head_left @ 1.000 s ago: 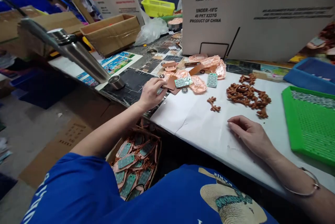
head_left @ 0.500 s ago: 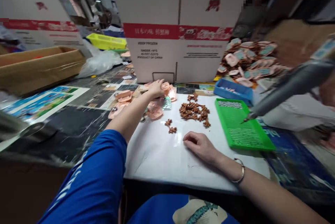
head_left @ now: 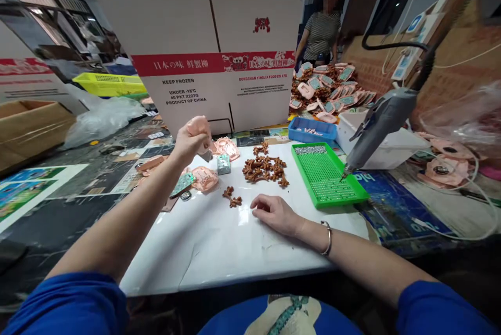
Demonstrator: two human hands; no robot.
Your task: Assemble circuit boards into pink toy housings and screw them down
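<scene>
Loosely, the right hand (head_left: 277, 215) lies low over the white sheet (head_left: 230, 241), its fingers bent, a narrow gap to the thumb and nothing showing in it. The left hand (head_left: 191, 142) is closed on a pink moulded piece (head_left: 199, 124), raised above the clutter with thumb and fingers pinching its lower edge; most of the grip is hidden. If that pinch is only on the rim, the piece could probably slip or twist and drop among the parts below. Just under it lie more pink shells (head_left: 204, 178), a green panel (head_left: 182, 184) and a round dark disc (head_left: 185, 195), crowded together, so a dragging wrist might knock the disc away. Just ahead of the right fingers sits one brown branched piece (head_left: 232, 197), apart from the brown pile (head_left: 265, 167); a careless sweep could push it back among the tangle. Farther right, the green tray (head_left: 340, 203) holds loose screws (head_left: 310, 150), and the power screwdriver (head_left: 381, 126) hangs with its tip above the tray, where a bump from the right arm could scatter screws.
</scene>
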